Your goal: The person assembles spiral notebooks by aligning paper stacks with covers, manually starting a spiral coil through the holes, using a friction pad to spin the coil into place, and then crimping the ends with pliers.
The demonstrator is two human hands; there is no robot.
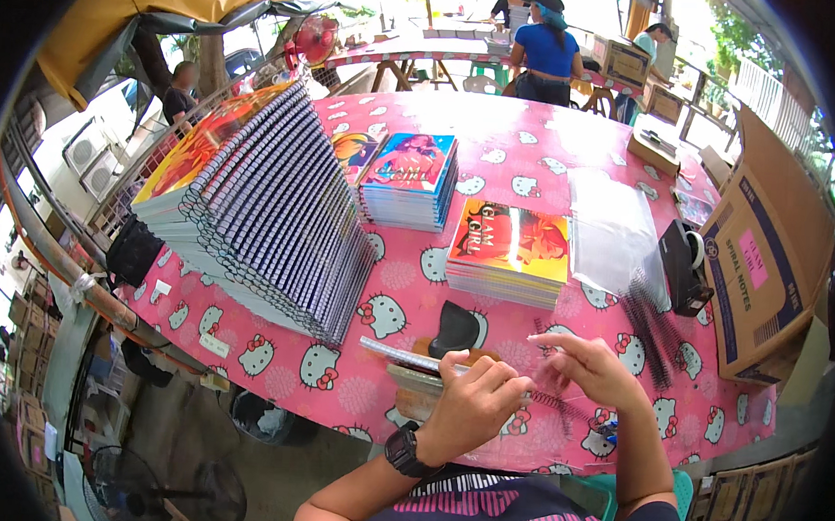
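Note:
My left hand (475, 405) is closed over a notebook (399, 356), seen nearly edge-on at the table's front. A dark spiral coil (553, 402) sticks out to the right from beside that hand. My right hand (592, 369) hovers just above the coil, its fingers apart and partly blurred, with nothing visible held in them. Under the notebook is a wooden block (415, 406), and a black curved piece (458, 327) stands just behind it. Blue-handled pliers or cutters (606, 427) lie close to my right wrist, partly hidden.
A tall stack of spiral notebooks (271, 208) leans at the left. Shorter stacks (407, 181) and unbound books (510, 241) stand mid-table. Rightward are clear plastic sheets (615, 227), loose black coils (652, 331), a tape dispenser (685, 268) and an open carton (762, 266). People work behind.

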